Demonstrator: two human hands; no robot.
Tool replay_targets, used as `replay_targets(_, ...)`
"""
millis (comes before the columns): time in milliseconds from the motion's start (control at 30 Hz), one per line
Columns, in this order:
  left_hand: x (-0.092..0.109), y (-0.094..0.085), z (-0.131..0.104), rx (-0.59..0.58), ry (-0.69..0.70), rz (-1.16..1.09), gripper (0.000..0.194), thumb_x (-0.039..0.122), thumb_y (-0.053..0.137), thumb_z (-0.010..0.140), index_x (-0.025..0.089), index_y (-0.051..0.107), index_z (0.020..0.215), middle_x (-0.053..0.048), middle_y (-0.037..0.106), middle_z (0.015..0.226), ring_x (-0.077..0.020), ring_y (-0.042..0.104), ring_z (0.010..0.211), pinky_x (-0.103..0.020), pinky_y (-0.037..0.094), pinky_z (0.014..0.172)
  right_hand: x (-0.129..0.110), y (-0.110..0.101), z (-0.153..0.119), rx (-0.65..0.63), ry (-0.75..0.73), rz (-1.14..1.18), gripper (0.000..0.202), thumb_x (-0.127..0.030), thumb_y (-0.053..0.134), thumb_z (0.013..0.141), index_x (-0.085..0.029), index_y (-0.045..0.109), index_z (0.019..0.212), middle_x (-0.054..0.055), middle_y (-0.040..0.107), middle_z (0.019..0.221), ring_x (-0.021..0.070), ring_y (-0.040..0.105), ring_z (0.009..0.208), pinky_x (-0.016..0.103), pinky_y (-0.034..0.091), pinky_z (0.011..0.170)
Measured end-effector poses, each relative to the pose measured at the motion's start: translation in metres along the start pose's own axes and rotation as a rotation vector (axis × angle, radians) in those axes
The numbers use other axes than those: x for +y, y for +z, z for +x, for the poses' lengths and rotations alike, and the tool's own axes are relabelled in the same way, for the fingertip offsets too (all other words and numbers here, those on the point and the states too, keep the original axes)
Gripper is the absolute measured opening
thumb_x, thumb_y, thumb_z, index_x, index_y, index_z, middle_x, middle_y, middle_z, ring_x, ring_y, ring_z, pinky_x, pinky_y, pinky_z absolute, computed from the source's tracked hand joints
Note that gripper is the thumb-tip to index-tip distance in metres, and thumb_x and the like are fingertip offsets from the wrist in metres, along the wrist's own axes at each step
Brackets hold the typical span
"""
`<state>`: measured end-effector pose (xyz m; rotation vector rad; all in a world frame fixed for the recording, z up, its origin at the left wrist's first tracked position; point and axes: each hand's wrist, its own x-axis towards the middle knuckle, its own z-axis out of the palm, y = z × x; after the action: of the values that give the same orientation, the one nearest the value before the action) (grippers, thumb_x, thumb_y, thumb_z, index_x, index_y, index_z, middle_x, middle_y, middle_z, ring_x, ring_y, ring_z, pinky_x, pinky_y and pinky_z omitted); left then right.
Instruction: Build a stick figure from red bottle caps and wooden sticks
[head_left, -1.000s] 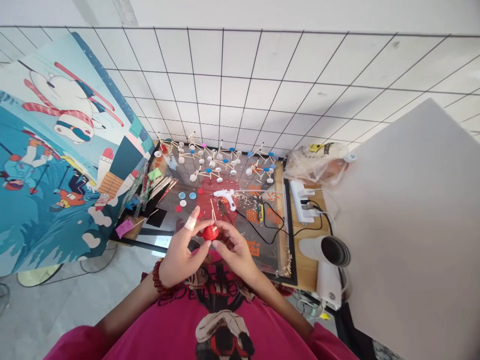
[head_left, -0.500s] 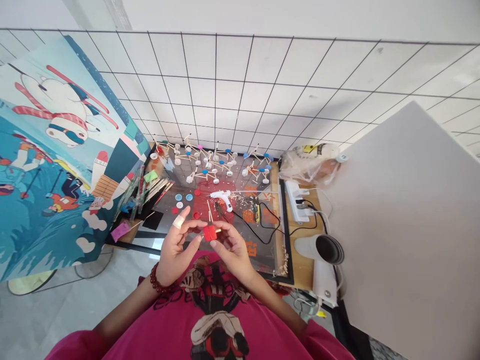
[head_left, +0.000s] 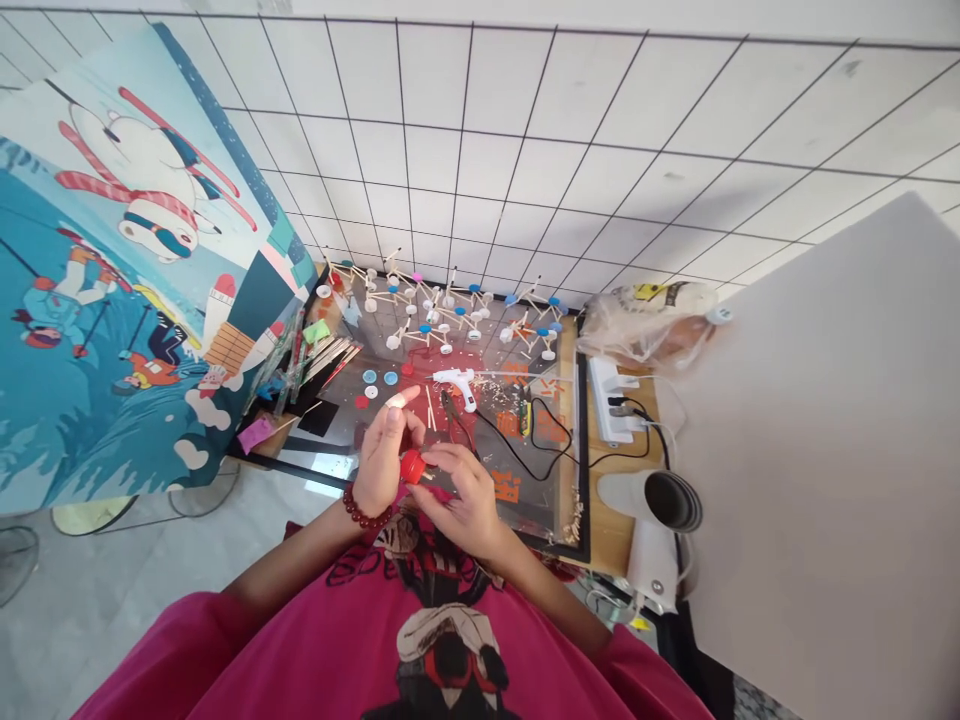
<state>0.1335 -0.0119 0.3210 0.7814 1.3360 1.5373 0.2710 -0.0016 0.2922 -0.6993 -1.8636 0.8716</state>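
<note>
My right hand (head_left: 461, 495) pinches a red bottle cap (head_left: 412, 467) from the right with thumb and fingers. A pale wooden stick pokes out beside the cap, partly hidden by the fingers. On the left side, my left hand (head_left: 381, 460) is curled against the cap, its thumb raised and a light wrapping on one finger. Beyond the hands lie two thin wooden sticks (head_left: 430, 408) and a white glue gun (head_left: 456, 385). Blue caps (head_left: 391, 379), a white cap (head_left: 371, 392) and more red caps (head_left: 361, 402) rest on the table to the left.
Several stick models with bottle-cap wheels (head_left: 459, 318) stand along the back by the tiled wall. A power strip (head_left: 611, 400), paper cups (head_left: 671, 500) and a plastic bag (head_left: 649, 320) are at the right. Black cable (head_left: 517, 470) crosses the table. A picture board (head_left: 150, 330) leans left.
Both hands have turned the red cap, and its round side now faces up. My left thumb has lifted off it. The camera view has shifted, moving the scene slightly right.
</note>
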Motion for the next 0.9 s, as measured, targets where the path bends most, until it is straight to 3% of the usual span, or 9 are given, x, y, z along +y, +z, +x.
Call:
replay_targets(167,0.0,0.003,-0.001,0.002,0.004,0.016,0.049,0.051,0.044,0.099,0.016,0.06,0.129,0.002,0.051,0.063,-0.0123,0.046,0.06,-0.027,0.037,0.059,0.002,0.001,-0.002,-0.001,-0.041,-0.067,0.039,-0.024,0.068,0.086,-0.025,0.057,0.123,0.01,0.069,0.107,0.0224,0.068,0.095,0.037,0.057,0.082)
replay_targets(467,0.004,-0.003,-0.001,-0.036,0.094,0.199,0.054,0.053,0.041,0.099,0.015,0.057,0.132,0.003,0.053,0.063,-0.0121,0.046,0.059,-0.026,0.038,0.059,0.002,0.003,0.001,0.052,-0.127,-0.15,0.031,-0.027,0.072,0.084,-0.022,0.061,0.113,0.008,0.073,0.094,0.0214,0.07,0.082,0.034,0.058,0.072)
replay_targets(900,-0.008,-0.001,-0.002,-0.029,0.174,0.056,0.047,0.047,0.042,0.101,0.021,0.049,0.139,0.005,0.05,0.056,-0.0113,0.042,0.052,-0.027,0.036,0.056,-0.001,0.006,-0.001,0.059,-0.063,-0.084,0.028,-0.029,0.071,0.084,-0.023,0.059,0.109,0.005,0.074,0.088,0.0185,0.072,0.078,0.03,0.06,0.072)
